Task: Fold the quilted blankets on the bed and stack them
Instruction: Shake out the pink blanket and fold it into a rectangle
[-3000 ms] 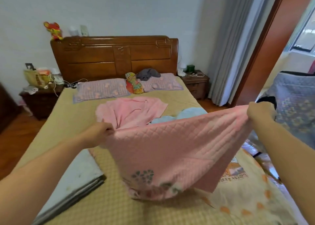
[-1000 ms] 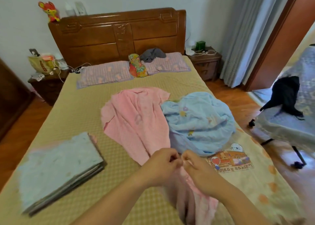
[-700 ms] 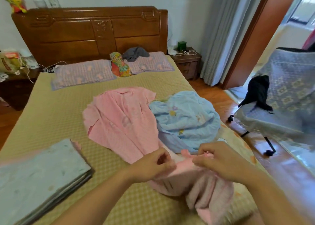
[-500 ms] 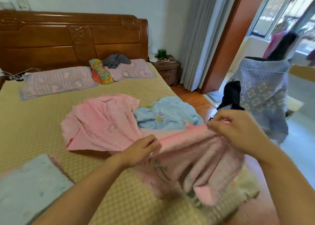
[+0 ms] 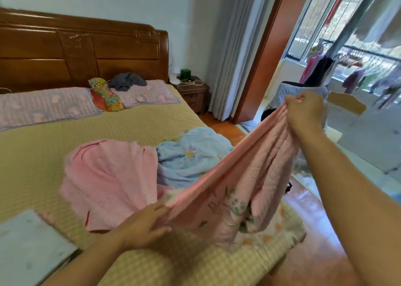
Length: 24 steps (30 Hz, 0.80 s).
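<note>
The pink quilted blanket (image 5: pixel 236 190) is stretched taut above the bed (image 5: pixel 130 129), one edge pinched in the raised right hand (image 5: pixel 304 112) and the other clamped by the left hand (image 5: pixel 143 225), apparently so the fold line is straightened.
</note>
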Motion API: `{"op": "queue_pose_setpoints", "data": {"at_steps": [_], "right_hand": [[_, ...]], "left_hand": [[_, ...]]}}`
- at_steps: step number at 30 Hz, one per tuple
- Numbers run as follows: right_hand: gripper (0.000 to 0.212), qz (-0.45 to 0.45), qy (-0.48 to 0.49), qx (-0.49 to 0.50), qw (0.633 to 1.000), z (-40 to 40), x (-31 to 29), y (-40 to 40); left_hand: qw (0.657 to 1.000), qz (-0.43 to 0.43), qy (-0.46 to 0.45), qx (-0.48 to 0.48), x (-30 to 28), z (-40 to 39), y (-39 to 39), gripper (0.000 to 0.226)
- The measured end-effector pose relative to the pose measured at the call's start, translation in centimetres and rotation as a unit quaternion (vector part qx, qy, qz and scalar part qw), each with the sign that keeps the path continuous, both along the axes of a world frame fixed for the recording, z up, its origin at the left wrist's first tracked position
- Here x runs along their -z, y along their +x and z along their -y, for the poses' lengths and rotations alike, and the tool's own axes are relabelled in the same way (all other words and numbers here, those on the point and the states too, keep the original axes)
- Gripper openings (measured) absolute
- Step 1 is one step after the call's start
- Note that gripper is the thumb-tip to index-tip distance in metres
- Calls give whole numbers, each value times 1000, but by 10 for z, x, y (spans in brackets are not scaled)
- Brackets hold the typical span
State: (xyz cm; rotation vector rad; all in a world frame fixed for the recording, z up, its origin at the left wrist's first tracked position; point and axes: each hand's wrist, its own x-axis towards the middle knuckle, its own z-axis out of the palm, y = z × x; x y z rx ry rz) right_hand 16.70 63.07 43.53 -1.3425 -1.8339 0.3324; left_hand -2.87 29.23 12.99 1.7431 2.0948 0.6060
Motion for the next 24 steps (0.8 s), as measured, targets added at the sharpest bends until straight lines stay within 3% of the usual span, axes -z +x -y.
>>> {"op": "queue_pose_setpoints", "data": {"at_steps": [2, 7, 16, 22, 24], "right_hand": [[31, -5, -7, -10, 1000, 5, 6, -6], [28, -19, -8, -21, 1000, 5, 11, -16], [35, -24, -7, -8, 1000, 10, 15, -33], [29, -77, 12, 37, 996, 11, 2, -36], [29, -90, 18, 55, 994, 10, -4, -38]], "left_hand": [[1000, -25, -15, 7, 13, 7, 4, 57], [998, -9, 67, -16, 8, 22, 7, 34], [971, -161, 174, 11, 7, 31, 33, 23], [965, -47, 199, -162, 36, 39, 3, 44], [967, -48, 180, -174, 49, 47, -10, 53]]}}
